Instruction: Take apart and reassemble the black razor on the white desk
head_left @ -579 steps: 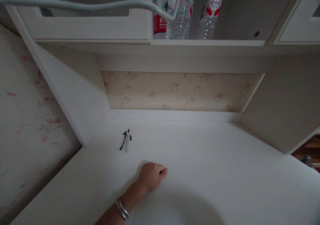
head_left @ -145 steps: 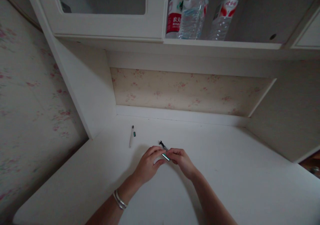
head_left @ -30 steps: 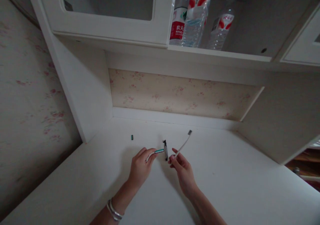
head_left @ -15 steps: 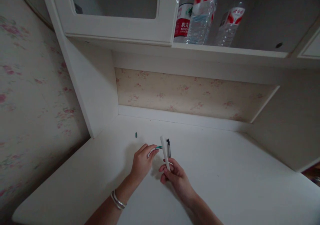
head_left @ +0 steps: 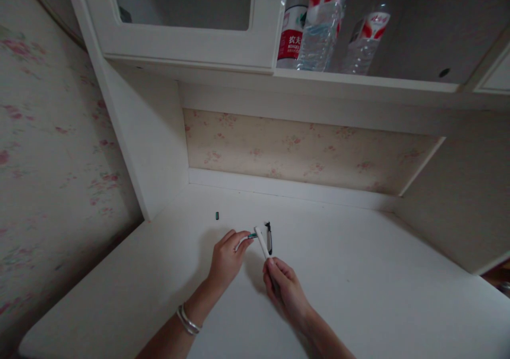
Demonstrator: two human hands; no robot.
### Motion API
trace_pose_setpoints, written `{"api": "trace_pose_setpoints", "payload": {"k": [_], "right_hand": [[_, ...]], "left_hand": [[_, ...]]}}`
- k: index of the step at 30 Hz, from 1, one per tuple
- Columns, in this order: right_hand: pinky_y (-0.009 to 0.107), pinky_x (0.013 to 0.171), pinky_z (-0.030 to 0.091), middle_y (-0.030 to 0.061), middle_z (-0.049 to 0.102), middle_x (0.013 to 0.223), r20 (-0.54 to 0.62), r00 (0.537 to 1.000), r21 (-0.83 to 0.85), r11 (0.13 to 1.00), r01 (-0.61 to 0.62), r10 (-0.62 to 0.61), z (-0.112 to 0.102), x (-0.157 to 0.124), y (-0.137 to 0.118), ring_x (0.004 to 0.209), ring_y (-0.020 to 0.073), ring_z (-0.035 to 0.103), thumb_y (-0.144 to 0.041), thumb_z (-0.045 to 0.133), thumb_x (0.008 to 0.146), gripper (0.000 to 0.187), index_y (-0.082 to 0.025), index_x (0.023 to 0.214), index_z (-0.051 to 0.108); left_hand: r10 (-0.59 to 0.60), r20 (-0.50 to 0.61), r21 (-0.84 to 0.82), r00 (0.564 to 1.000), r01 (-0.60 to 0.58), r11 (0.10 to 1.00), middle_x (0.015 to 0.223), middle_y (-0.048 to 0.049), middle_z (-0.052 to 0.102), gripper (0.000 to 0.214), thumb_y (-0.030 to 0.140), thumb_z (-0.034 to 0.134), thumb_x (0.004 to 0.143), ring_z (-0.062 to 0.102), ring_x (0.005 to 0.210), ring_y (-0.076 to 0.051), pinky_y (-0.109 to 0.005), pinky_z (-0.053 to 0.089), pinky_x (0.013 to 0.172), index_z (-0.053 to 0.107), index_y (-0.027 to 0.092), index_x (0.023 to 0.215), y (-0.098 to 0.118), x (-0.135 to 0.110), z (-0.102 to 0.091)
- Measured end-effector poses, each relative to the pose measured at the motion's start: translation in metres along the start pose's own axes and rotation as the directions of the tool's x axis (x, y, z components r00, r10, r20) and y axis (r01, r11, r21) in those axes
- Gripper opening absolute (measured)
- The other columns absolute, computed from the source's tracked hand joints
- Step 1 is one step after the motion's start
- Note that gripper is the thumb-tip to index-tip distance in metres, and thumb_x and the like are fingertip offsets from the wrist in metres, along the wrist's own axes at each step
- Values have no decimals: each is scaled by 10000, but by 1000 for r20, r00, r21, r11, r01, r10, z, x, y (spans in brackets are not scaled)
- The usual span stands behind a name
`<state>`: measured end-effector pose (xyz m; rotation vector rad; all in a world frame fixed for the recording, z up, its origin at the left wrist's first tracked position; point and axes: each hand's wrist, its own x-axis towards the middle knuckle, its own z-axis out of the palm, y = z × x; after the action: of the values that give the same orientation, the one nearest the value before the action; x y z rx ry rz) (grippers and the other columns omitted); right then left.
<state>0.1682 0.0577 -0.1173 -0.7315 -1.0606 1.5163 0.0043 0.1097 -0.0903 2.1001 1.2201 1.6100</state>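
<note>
left hand point(head_left: 228, 255): fingertips pinching small teal-edged flat piece point(head_left: 252, 236) | right hand point(head_left: 285, 285): curled firmly round slim white rod point(head_left: 262, 243) | rod likely light, stiff, slick; grip mid-shaft

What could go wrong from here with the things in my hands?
The left hand pinches the teal-and-black piece, so it might slip if the white toothbrush handle in the right hand knocks it; I can't tell whether the two touch. The black razor lies on the desk close to the right hand, so it could get nudged.
</note>
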Motion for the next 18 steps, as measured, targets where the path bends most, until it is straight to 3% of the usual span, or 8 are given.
{"api": "trace_pose_setpoints", "payload": {"k": [9,14,18], "right_hand": [[152,341,209,20,544,635,108,994,76,997,-24,16,1,0,6,374,72,353,-531,710,880,419,-123,936,630],[135,308,175,-39,429,523,-16,994,102,990,-102,104,0,2,7,361,71,258,-589,761,801,490,-149,731,557],[142,277,159,-56,382,470,-76,990,22,993,-116,117,4,2,11,333,75,224,-686,715,774,571,-173,663,489]], "left_hand": [[-6,16,-12,1000,6,1000,768,-9,579,156,328,566,911,540,635,-127,-216,428,620,657,206,945,1,-1,1],[7,26,-39,1000,-6,999,762,-7,577,140,311,573,910,537,633,-120,-205,425,615,657,205,944,2,-2,3],[33,31,-32,999,-32,999,756,-13,576,149,305,559,918,536,639,-119,-204,418,610,657,202,963,1,-5,5]]}}
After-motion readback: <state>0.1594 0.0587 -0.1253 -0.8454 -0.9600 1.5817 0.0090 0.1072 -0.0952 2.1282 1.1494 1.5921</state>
